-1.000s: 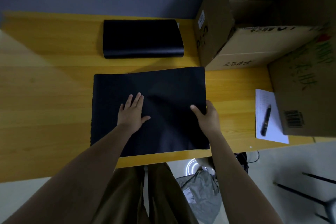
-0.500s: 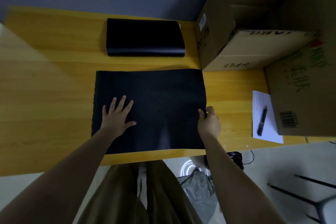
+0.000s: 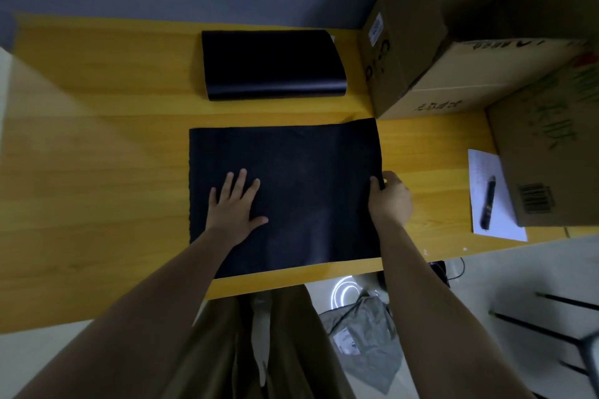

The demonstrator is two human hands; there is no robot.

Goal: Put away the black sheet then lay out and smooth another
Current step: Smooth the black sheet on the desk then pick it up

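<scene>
The left hand (image 3: 234, 208) lies flat, fingers spread, palm down on a flat black rectangular sheet (image 3: 301, 178). The right hand (image 3: 390, 199) pinches that sheet's right edge between thumb and fingers. The sheet rests on a yellow wooden table (image 3: 97, 155), near its front edge. Beyond the sheet sits a stack of folded black sheets (image 3: 272, 65). Right of the sheet stand brown cardboard boxes (image 3: 453, 68); nearer, a dark pen (image 3: 488, 202) lies on white paper (image 3: 486, 168).
</scene>
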